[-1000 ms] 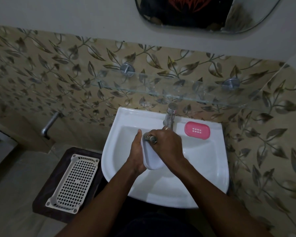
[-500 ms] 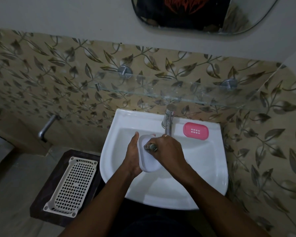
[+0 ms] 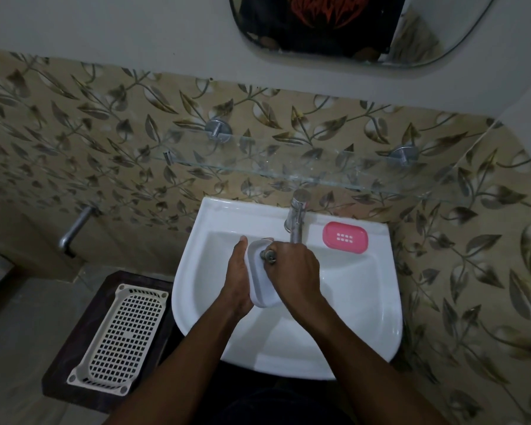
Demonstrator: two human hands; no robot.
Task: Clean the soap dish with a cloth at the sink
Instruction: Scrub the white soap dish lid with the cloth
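- Currently, the white oval plastic soap dish (image 3: 259, 283) is held over the basin of the white ceramic sink (image 3: 350, 289), toward its left rear, below and left of the tap spout.
- The left hand (image 3: 238, 277) grips the soap dish along its left side, thumb stretched up the edge. Its fingers are hidden beneath the dish.
- The right hand (image 3: 295, 271) is closed round a small grey bunched cloth (image 3: 268, 256) and presses it against the far end of the dish's face.
- A chrome pillar tap (image 3: 296, 219) stands at the middle of the sink's rear edge.
- A pink slotted plastic soap tray (image 3: 345, 238) lies flat on the sink's rear right corner, apart from both hands.
- A clear glass shelf (image 3: 288, 176) is fixed to the leaf-patterned tiled wall above the sink.
- A white perforated plastic basket (image 3: 120, 335) lies on a dark brown wooden stool (image 3: 74, 348) beside the sink's left edge.
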